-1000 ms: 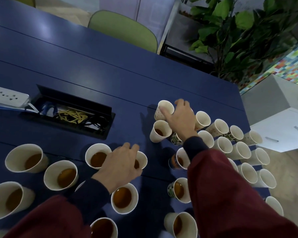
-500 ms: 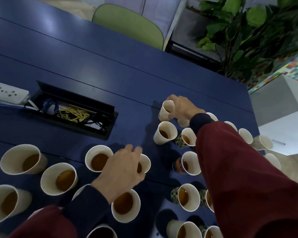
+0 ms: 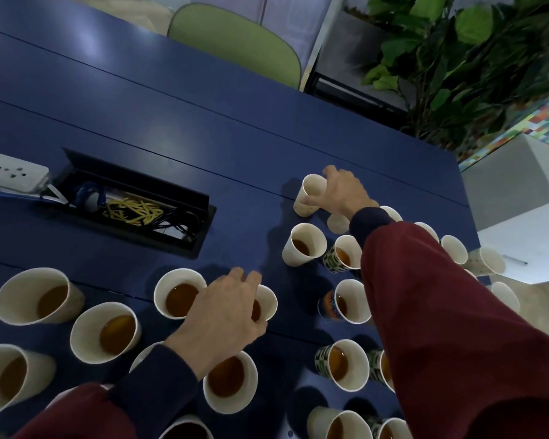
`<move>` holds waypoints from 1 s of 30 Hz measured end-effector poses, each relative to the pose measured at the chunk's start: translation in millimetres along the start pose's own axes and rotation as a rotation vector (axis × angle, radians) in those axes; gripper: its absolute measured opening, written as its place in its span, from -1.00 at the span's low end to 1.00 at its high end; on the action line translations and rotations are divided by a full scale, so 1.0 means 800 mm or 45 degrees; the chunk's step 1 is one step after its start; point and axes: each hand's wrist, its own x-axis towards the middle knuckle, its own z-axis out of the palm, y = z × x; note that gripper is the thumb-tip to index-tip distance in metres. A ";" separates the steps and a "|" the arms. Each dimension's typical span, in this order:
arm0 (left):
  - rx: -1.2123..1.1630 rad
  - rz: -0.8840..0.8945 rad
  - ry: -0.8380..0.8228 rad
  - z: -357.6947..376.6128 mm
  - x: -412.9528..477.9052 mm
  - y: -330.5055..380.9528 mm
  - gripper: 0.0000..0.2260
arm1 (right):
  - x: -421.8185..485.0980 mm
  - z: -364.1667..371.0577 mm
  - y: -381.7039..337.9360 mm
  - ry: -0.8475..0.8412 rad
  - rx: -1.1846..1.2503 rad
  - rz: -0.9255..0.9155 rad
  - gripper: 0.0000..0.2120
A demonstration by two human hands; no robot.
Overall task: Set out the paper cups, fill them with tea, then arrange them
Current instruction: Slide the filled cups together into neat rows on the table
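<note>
Fingers [image 3: 330,172] of the right hand [image 3: 343,194], spread over the cluster a second ago, now grip the speckled paper cup [image 3: 313,185] at its far end on the blue table [image 3: 203,106], while the left hand [image 3: 225,308] still holds a tea-filled cup [image 3: 267,301], so arranging is evidently under way.

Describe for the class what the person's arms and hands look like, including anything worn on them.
The left hand and right hand are bare, with no gloves, rings or watch visible. Each arm wears a loose dark red outer sleeve, seen on the right sleeve and the left sleeve. A snug dark navy cuff shows at each wrist: right cuff, left cuff.
</note>
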 end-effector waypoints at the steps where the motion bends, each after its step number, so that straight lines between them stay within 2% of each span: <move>1: 0.005 -0.004 -0.003 0.000 0.000 0.001 -0.55 | -0.003 -0.004 0.001 0.034 -0.016 -0.005 -0.21; 4: 0.032 -0.019 -0.009 0.001 0.000 0.002 -0.55 | -0.022 -0.018 -0.002 0.214 0.000 -0.051 -0.22; 6: 0.037 -0.026 -0.013 0.001 0.000 0.002 -0.54 | -0.044 -0.023 -0.008 0.222 0.097 -0.114 -0.28; 11: 0.040 -0.046 -0.019 0.001 0.000 0.004 -0.56 | -0.093 -0.002 -0.010 -0.261 0.056 -0.334 -0.30; 13: 0.044 -0.047 -0.022 0.001 -0.001 0.005 -0.56 | -0.098 0.013 -0.007 -0.325 -0.036 -0.382 -0.27; 18: 0.051 -0.042 -0.015 0.001 -0.004 0.006 -0.54 | -0.098 0.022 -0.004 -0.252 0.015 -0.395 -0.53; 26: 0.080 -0.044 -0.002 0.003 -0.005 0.008 -0.54 | -0.088 0.019 0.003 -0.111 -0.048 -0.290 -0.50; 30: 0.075 -0.047 -0.005 0.005 -0.004 0.008 -0.49 | -0.088 0.024 0.004 -0.107 0.027 -0.288 -0.41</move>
